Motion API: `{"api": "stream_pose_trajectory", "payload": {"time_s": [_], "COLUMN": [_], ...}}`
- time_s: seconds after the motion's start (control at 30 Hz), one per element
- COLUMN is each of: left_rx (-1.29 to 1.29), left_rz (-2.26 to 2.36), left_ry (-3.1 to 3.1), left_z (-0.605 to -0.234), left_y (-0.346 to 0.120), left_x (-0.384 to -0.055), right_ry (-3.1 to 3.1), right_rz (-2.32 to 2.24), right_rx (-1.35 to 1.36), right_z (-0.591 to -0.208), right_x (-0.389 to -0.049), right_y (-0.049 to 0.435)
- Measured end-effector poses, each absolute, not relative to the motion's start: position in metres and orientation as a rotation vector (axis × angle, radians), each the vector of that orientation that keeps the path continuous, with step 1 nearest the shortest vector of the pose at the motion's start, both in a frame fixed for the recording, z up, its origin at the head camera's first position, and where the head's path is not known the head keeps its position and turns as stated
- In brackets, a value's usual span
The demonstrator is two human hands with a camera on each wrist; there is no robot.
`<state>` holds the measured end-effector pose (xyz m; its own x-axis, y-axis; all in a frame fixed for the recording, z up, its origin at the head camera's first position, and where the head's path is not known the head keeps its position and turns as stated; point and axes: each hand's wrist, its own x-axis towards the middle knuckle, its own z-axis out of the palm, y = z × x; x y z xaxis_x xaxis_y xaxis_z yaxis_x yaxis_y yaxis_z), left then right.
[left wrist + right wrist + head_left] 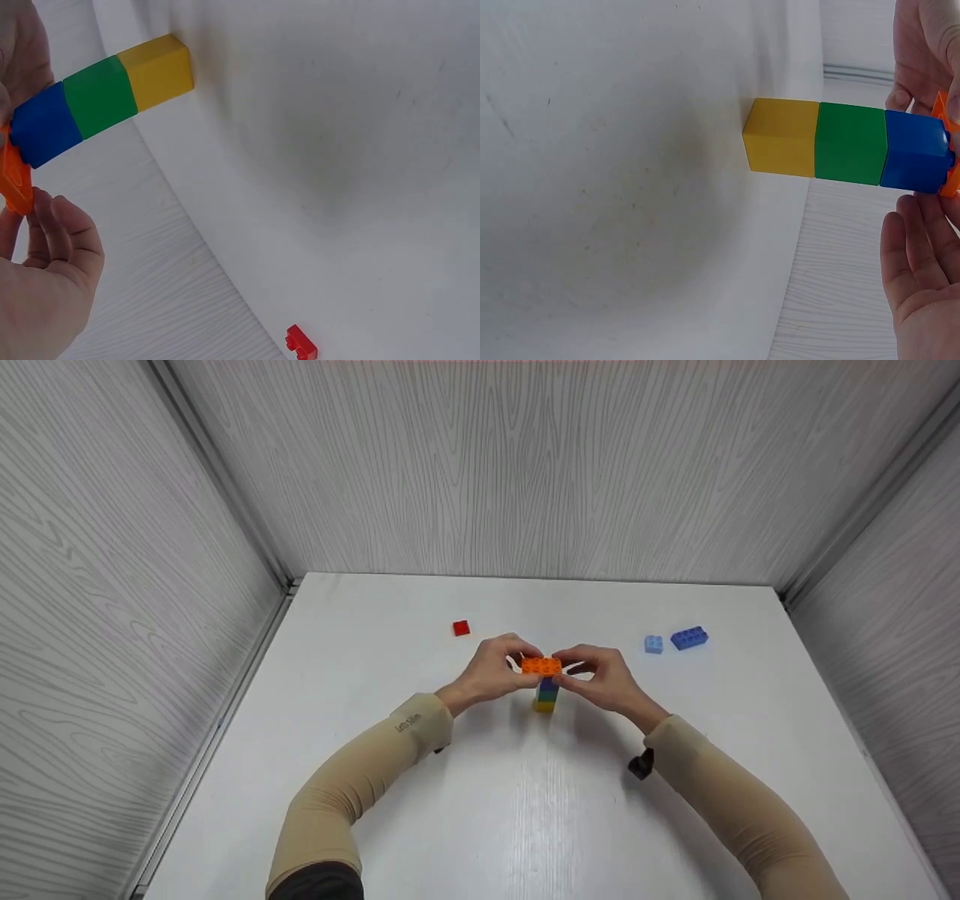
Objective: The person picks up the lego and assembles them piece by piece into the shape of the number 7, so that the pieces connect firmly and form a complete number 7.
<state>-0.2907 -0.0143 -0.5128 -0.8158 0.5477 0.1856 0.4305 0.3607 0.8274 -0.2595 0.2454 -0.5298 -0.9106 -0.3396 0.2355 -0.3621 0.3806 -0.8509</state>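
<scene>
An orange brick (541, 665) with two rows of studs lies across the top of a small upright tower. Below it come a blue block (915, 150), a green block (850, 144) and, standing on the table, a yellow block (781, 137). My left hand (500, 667) pinches the orange brick's left end between thumb and fingers. At its right end, my right hand (602, 678) pinches the same brick. Some blue studs show beneath the orange brick in the right wrist view, and the brick looks slightly tilted there.
On the white table (480, 825), a small red brick (461, 628) lies behind my left hand. Further right and back are a light blue brick (653, 644) and a longer blue brick (689, 637). Grey wood-grain panels (495, 472) border the table at the back and sides.
</scene>
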Motion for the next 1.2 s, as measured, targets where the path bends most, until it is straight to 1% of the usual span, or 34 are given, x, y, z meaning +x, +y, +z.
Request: {"api": "stream_pose_trajectory", "payload": {"time_s": [0.27,0.5,0.7,0.97,1.2], "left_rx": [0.887,0.866,0.825,0.871,0.860], "left_rz": [1.409,1.393,1.419,1.442,1.459], "left_ry": [2.431,2.387,2.409,2.429,2.436], "left_z": [-0.510,-0.508,-0.511,-0.515,-0.517], "left_y": [-0.017,-0.016,-0.019,-0.020,-0.028], "left_x": [-0.295,-0.299,-0.297,-0.294,-0.293], "right_ry": [-2.592,-2.599,-2.617,-2.625,-2.623], "right_rz": [1.585,1.592,1.601,1.578,1.574], "right_rx": [0.713,0.698,0.686,0.691,0.700], "right_z": [-0.530,-0.531,-0.531,-0.531,-0.530], "right_x": [-0.262,-0.259,-0.261,-0.262,-0.261], "right_y": [0.247,0.247,0.244,0.245,0.245]}}
